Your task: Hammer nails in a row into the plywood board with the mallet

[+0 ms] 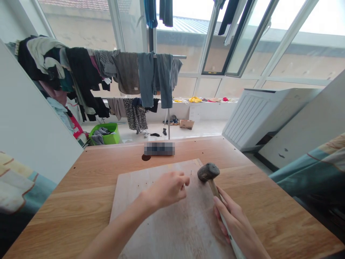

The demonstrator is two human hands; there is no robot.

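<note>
A pale wooden board (161,230) lies on the wooden table (81,201). My left hand (168,187) rests over the board with its fingertips pinched on a small nail (184,185). Another thin nail (191,172) stands upright in the board just beyond it. My right hand (237,225) grips the wooden handle of a mallet (208,172), whose dark rounded head sits low over the board, right of the nails.
A round hole (146,157) marks the table's far side, beside a blurred patch. Beyond the table stand a rack of hanging clothes (113,75), a green basket (106,133) and a white appliance (258,115). Patterned fabric (318,169) lies at the right.
</note>
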